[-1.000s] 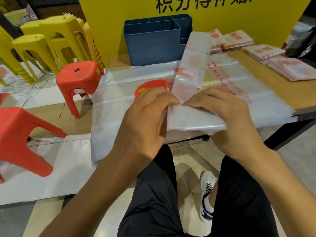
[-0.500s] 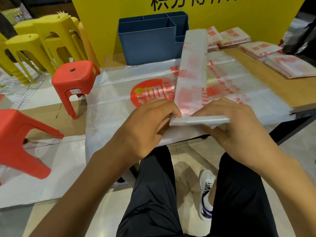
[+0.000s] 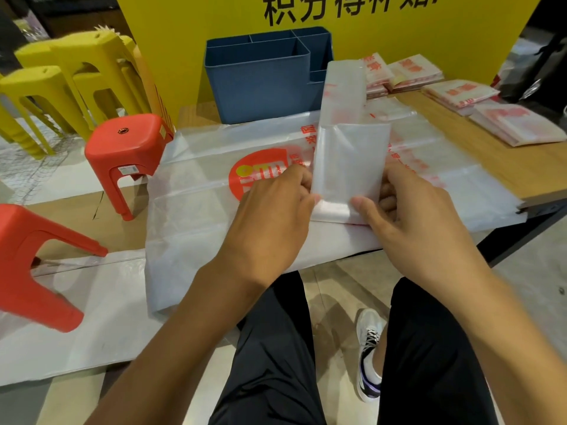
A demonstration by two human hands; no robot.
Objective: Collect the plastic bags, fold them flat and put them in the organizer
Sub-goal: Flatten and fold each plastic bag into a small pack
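A tall yellow board with black characters point(image 3: 337, 41) stands at the far side of the light wooden table point(image 3: 506, 167). A large clear plastic bag with a red round logo point(image 3: 199, 191) lies spread flat across the table, its near edge hanging over the table's side. On the floor to the left are stacked yellow plastic stools point(image 3: 76, 78) and, nearer, two red plastic stools point(image 3: 129, 142). The dark blue plastic organizer with several compartments point(image 3: 260, 84) sits at the far edge of the table, just beyond the spread bag. To its right lie folded white bags with red print point(image 3: 491, 115) in small piles. A long narrow strip of folded clear plastic bag point(image 3: 346, 118) runs from beside the organizer toward the person, its near end turned up and over. The left hand point(image 3: 273, 216) and right hand point(image 3: 414, 216) each pinch that near fold at its side edges.
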